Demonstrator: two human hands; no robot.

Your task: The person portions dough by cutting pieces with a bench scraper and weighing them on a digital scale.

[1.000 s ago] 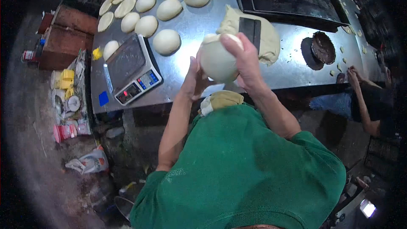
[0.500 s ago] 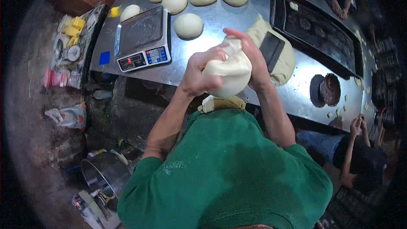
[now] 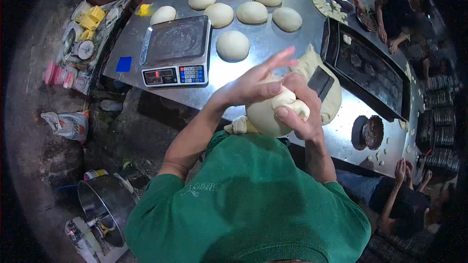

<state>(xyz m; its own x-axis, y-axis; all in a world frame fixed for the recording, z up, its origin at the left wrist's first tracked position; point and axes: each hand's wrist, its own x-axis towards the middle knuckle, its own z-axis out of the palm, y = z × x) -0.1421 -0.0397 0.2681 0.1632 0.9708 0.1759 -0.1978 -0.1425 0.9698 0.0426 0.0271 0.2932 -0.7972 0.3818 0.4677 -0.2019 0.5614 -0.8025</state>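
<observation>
A lump of soft white dough [image 3: 269,116] is held in front of my chest, over the table's near edge. My left hand [image 3: 256,85] lies on top of it, thumb pressed into the dough and fingers stretched to the right. My right hand [image 3: 308,109] wraps the right side, its thumb beside a folded bulge in the surface. Behind my hands lies a larger mass of dough [image 3: 332,101] with a dark flat scraper [image 3: 320,81] on it. Several round dough balls [image 3: 232,45] sit on the metal table [image 3: 134,44] beyond.
A digital scale [image 3: 176,51] stands left on the table. At the right are a long black tray [image 3: 373,65] and a round dark pan [image 3: 374,132]. A co-worker's hands [image 3: 403,170] are at the right edge; others work at the far right. A mixer bowl [image 3: 105,209] stands lower left.
My hands have turned on the dough: the left now lies across its top with fingers stretched, the right wraps round its side. The camera view has shifted, moving the scale and dough balls rightward.
</observation>
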